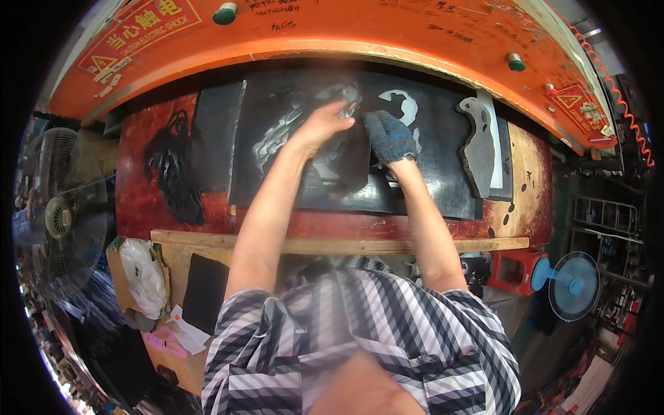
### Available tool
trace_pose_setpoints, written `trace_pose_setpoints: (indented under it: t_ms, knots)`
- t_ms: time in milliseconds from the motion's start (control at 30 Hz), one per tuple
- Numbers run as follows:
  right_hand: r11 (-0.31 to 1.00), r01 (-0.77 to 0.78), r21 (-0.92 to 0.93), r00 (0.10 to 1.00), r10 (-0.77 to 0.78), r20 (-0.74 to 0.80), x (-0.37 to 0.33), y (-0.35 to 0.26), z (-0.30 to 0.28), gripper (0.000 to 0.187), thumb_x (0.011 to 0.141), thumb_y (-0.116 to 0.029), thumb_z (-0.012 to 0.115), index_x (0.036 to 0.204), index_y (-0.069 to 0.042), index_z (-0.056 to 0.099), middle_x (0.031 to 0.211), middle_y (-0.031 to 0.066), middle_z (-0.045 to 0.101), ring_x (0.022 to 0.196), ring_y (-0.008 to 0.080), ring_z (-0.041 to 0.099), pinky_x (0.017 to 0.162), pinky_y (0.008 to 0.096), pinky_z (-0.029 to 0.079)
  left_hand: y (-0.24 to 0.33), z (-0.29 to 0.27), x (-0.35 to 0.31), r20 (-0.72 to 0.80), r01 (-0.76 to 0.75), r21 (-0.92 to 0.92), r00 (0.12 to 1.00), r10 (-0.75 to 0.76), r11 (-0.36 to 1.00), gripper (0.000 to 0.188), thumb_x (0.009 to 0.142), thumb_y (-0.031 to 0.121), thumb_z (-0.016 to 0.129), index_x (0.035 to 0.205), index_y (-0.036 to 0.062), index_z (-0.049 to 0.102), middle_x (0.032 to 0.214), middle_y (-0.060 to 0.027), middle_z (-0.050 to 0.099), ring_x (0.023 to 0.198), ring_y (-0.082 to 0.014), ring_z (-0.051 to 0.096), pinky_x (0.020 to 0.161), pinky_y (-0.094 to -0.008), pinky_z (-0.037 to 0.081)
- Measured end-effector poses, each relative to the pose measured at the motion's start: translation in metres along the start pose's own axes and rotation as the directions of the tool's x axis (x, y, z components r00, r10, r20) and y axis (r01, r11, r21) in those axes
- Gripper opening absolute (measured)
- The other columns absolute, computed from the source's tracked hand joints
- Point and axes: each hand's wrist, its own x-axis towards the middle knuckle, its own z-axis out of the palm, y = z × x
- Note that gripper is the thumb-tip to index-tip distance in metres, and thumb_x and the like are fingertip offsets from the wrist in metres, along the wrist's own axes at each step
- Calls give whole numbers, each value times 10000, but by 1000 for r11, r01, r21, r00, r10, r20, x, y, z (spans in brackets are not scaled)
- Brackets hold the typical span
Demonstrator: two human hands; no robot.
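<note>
My bare left hand (324,128) reaches over a black sheet (439,166) on the bench. Its fingers and thumb are bent around something too blurred to make out. Just beyond the fingertips is a smeared, shiny curved shape (340,90). My right hand (392,137), in a blue-grey knitted glove, lies on the sheet beside it with its fingers stretched out together. Between the hands runs the straight edge of a darker piece of sheet (349,169). A white hooked shape (402,104) shows beyond the glove, and glossy curved marks (273,135) lie left of my left hand.
An orange machine beam (332,34) with green buttons spans the far side. Dark strips (173,166) are piled at left, and a grey contoured slab (477,145) lies at right. A wooden rail (339,245) edges the bench. Fans (574,287) stand on both sides; a red stool (510,270) is nearby.
</note>
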Motion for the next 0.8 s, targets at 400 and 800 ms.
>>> trace_pose_setpoints:
  t_ms: [400,800]
  knots:
    - [641,764,-73,591,-650,478,-83,-54,-21,168,847,-224,593,941,-94,642,944,101,646,826,293,635,695,377,507,-1,4,5,-137,9,99,991,5,995,323,856,127,655,1133,-32,605,1015,-73,664,883,-116,622,754,-236,495]
    - [636,768,-78,610,-763,-212,17,1,28,255,831,-139,575,1070,-61,612,992,108,617,889,213,597,739,323,497,-1,1,-21,61,-80,-271,993,101,959,537,899,213,626,1361,15,437,1214,-48,586,962,-101,576,803,-234,480]
